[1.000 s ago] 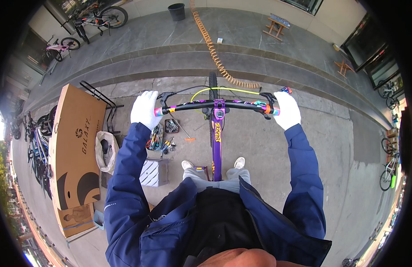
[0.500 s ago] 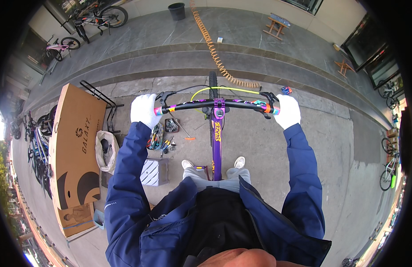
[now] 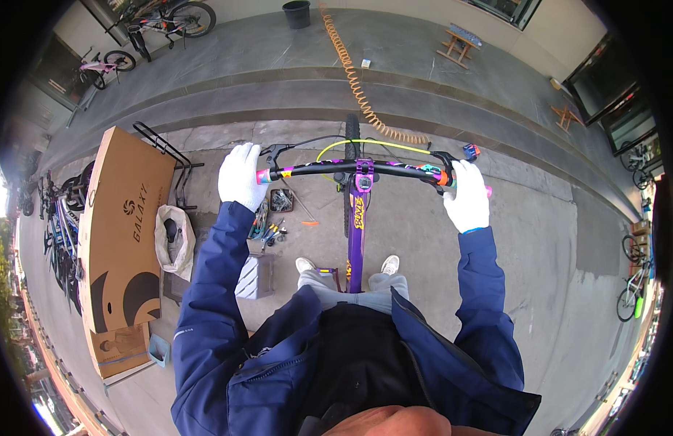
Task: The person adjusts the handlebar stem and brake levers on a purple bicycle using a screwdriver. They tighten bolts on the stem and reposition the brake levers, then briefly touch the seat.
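A purple bicycle (image 3: 355, 240) stands upright between my legs, front wheel (image 3: 352, 131) pointing away. Across it runs a black handlebar (image 3: 315, 169) with colourful patches. My left hand (image 3: 242, 178), in a white glove, is closed round the left grip, close to the black left brake lever (image 3: 276, 151). At the other end my white-gloved right hand (image 3: 468, 198) lies over the right grip beside the right brake lever (image 3: 447, 157). A pink grip end (image 3: 488, 191) sticks out past this hand. A yellow-green cable (image 3: 373, 143) arches ahead of the bar.
To the left stand a tall cardboard box (image 3: 126, 240), a white sack (image 3: 175, 243) and a clear plastic bin (image 3: 254, 277). Tools (image 3: 273, 231) lie on the ground. Ahead are stone steps (image 3: 278, 102) with an orange coiled hose (image 3: 351, 80) across them.
My right hand has shifted inward along the grip toward the brake lever, uncovering the grip end. My left hand stays on its grip, with the fingers a little further forward.
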